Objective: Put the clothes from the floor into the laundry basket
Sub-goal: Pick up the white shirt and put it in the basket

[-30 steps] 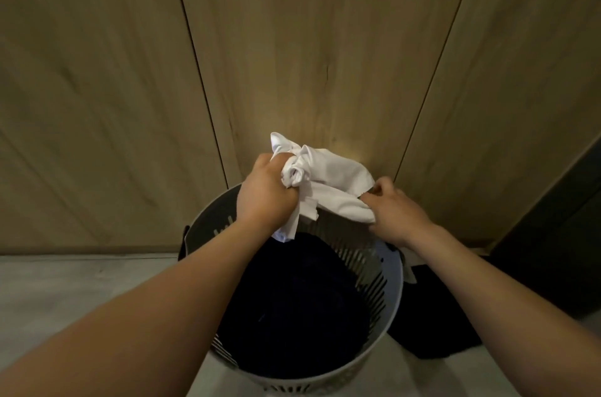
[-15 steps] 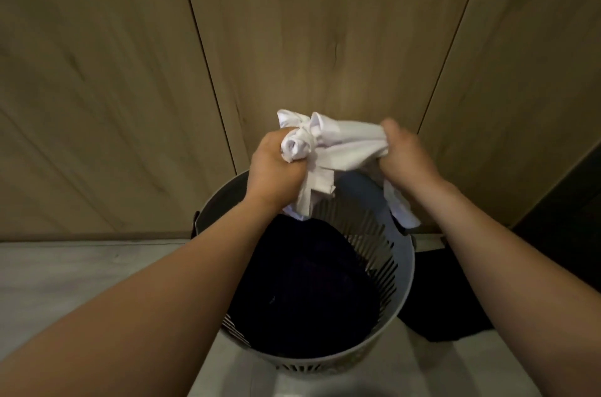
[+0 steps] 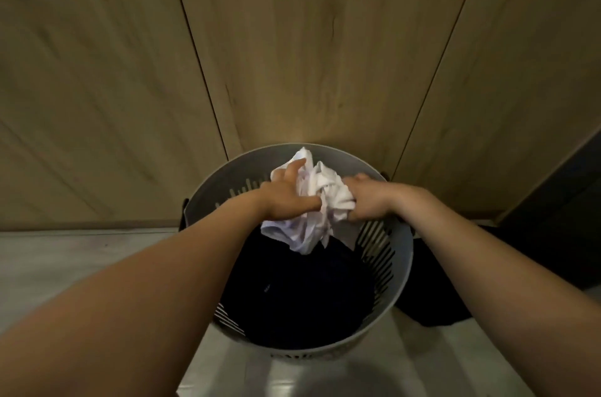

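Left hand: the left hand (image 3: 286, 198) is clenched on the crumpled white cloth garment (image 3: 309, 205), fingers spread over its left side and thumb pressed into the folds.
Right hand: the right hand (image 3: 367, 200) grasps the same garment from the right, fingers curled into the fabric.
White garment: bunched between both hands, held over the open mouth of the round grey plastic laundry basket (image 3: 401, 253); its lower end hangs down inside the rim, just above the dark contents.
Basket: stands upright on the pale grey floor (image 3: 65, 260), close to the wall; its sides are cut with vertical slots, and a dark handle shows at the left edge.
Basket contents: a heap of dark navy clothing (image 3: 302, 296) fills the bottom.
Floor beside basket: another dark garment (image 3: 432, 299) lies on the floor just to the right of the basket, touching its side.
Background: tall light wooden panels (image 3: 292, 39) with thin vertical seams rise behind the basket.
Forearms: both are bare, reaching in from the lower corners.
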The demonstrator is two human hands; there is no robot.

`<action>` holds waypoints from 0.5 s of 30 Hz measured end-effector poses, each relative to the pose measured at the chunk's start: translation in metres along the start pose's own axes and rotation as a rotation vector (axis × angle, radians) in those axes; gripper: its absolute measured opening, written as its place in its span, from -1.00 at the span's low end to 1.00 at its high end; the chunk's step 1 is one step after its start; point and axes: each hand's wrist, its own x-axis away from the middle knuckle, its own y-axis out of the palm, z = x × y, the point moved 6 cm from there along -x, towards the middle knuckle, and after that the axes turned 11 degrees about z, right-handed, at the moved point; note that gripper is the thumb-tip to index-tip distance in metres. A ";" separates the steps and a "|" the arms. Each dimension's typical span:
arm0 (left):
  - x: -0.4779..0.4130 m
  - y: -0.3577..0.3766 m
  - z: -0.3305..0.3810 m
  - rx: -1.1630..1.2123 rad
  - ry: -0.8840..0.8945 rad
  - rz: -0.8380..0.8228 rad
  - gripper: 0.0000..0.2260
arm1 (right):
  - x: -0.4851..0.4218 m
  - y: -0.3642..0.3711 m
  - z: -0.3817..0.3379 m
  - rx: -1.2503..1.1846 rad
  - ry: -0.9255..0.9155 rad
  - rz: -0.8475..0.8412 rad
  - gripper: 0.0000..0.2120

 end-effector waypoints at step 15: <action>-0.011 0.083 -0.025 -0.367 -0.022 -0.384 -0.77 | -0.005 0.045 -0.013 0.311 -0.179 -0.095 -0.49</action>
